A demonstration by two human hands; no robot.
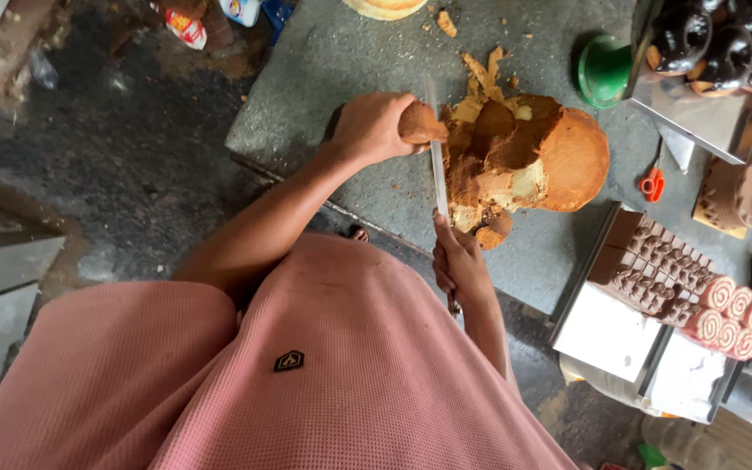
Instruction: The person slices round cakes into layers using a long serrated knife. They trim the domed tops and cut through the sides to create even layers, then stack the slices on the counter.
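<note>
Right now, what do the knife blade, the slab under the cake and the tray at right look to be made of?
Knife blade: pale, thin, likely metal with a dull sheen. Slab: grey, mottled, matte, probably stone or concrete. Tray: bright, reflective, thin raised rim, seemingly sheet metal. Cake: crumbly brown sponge with a cream-coloured inside.

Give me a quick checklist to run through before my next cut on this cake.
1. Grip on the knife: ok, the right hand has its fingers wrapped round the handle.
2. Left hand away from the blade: not ok, it holds a brown trimmed piece right beside the blade.
3. Blade placed on the cake: ok, it lies along the ragged cut side.
4. Cake steady on the grey slab: cannot tell.
5. Scraps out of the cutting area: not ok, they lie scattered next to the cake.
6. Red scissors out of the way: ok, they lie on the far side of the cake.
</note>
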